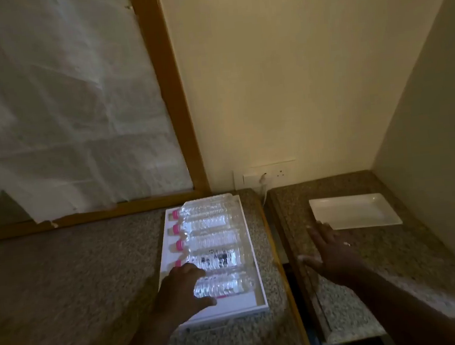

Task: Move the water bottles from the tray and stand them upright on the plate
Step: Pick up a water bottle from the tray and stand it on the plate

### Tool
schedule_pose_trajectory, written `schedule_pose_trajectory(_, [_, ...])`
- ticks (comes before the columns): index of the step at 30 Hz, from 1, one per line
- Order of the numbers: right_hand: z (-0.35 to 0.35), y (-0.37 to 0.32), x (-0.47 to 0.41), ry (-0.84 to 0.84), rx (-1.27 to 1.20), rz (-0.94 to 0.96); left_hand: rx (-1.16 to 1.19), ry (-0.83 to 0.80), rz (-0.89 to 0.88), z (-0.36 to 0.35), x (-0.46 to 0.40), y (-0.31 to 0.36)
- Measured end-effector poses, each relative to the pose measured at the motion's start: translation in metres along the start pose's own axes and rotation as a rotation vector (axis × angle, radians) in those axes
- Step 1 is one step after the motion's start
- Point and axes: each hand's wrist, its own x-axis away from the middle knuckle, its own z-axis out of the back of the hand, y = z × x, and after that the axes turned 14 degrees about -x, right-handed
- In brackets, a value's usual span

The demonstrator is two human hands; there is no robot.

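Note:
Several clear water bottles with pink caps lie on their sides in a white tray (252,256) on the granite counter. My left hand (184,294) rests over the neck end of the nearest bottle (226,283), fingers curled around it, and its cap is hidden under my hand. The bottle behind it (218,258) shows a dark label. A white rectangular plate (355,211) sits bare on the right counter. My right hand (331,251) hovers with fingers spread just short of the plate's near left corner, holding nothing.
A gap (278,237) separates the left counter from the right counter (395,253). A wall socket (265,175) with a cable sits behind the tray. A wooden-framed pane covered in plastic sheet (75,103) stands at the left. A wall closes the right side.

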Motion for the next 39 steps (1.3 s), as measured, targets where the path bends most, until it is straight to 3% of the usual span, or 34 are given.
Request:
schedule_pose_trajectory(9, [-0.030,0.029,0.025,-0.072,0.030,-0.151,-0.139,-0.087,0.013,-0.015,-0.003,0.001])
schedule_pose_trajectory(15, [-0.034,0.043,0.030,-0.088,0.026,-0.211,-0.136,-0.118,-0.036,0.020,-0.005,-0.006])
schedule_pose_trajectory(22, [-0.037,0.077,0.037,-0.211,0.061,-0.314,0.208,0.075,-0.188,0.071,-0.018,0.034])
schedule_pose_trajectory(27, [-0.043,0.075,0.034,-0.256,0.051,-0.310,0.462,0.187,-0.203,0.051,-0.020,0.070])
schedule_pose_trajectory(35, [-0.044,0.084,0.041,-0.238,0.039,-0.300,0.553,0.144,-0.136,0.020,-0.026,0.091])
schedule_pose_trajectory(39, [-0.042,0.089,0.045,-0.202,0.040,-0.273,0.550,0.186,-0.019,0.019,-0.030,0.091])
